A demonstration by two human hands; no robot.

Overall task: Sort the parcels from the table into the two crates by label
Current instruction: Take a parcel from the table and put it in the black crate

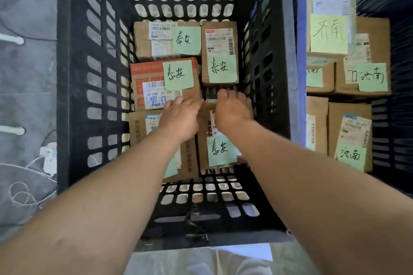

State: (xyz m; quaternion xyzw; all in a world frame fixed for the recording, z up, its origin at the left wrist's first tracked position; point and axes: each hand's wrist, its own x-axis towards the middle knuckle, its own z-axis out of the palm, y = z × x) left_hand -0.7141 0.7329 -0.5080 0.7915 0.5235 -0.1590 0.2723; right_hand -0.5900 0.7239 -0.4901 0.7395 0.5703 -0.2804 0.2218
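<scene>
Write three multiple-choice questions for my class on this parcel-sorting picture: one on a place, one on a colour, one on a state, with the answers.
1. Where are the left hand and the right hand?
A. Inside the black crate
B. On a shelf
C. On a keyboard

2. What colour are the sticky notes on the parcels?
A. Pink
B. Orange
C. Pale green

3. How do the parcels in the black crate lie?
A. Torn open
B. Flat, notes facing up
C. Notes facing down

Answers:
1 A: both hands reach down between its black walls.
2 C: each handwritten note is pale green.
3 B: the handwriting on the notes can be read from above.
</scene>
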